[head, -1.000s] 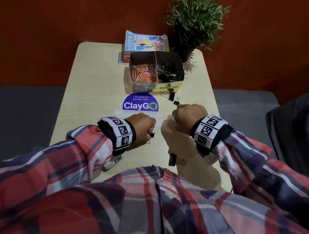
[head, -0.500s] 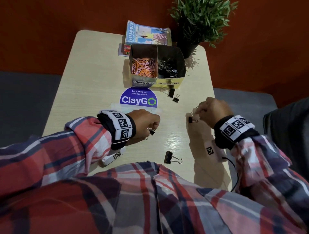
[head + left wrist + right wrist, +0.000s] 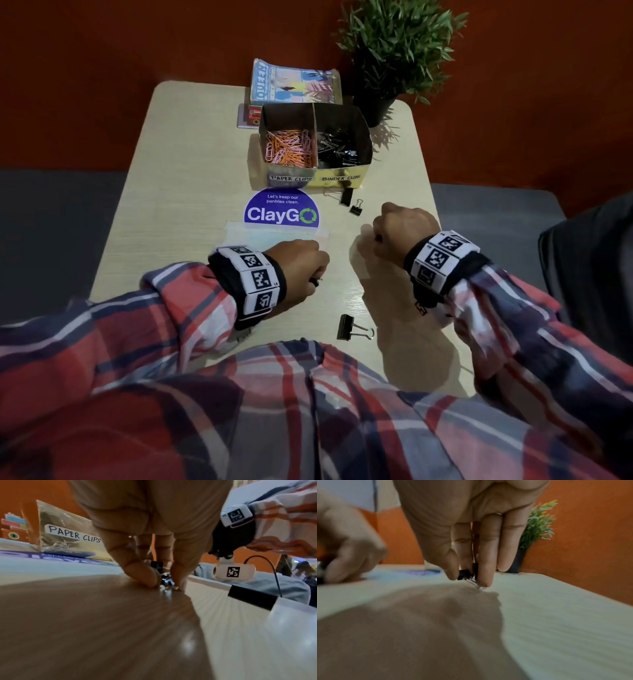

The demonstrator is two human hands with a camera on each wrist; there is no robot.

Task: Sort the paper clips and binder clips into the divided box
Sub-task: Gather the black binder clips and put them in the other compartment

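Right hand [image 3: 404, 229] dropped back toward surface [image 3: 191, 192] since earlier; I see both hands pinching small binder clips [image 3: 467, 574]. Light, stiff, springy; grip black body, not slippery wire loops.

Pale wooden table [image 3: 191, 178] against a deep orange-red wall [image 3: 102, 41].
A green potted plant [image 3: 394, 51] sits at the far right corner, grey floor [image 3: 51, 222] spreads either side, dim light with soft glare on the tabletop.
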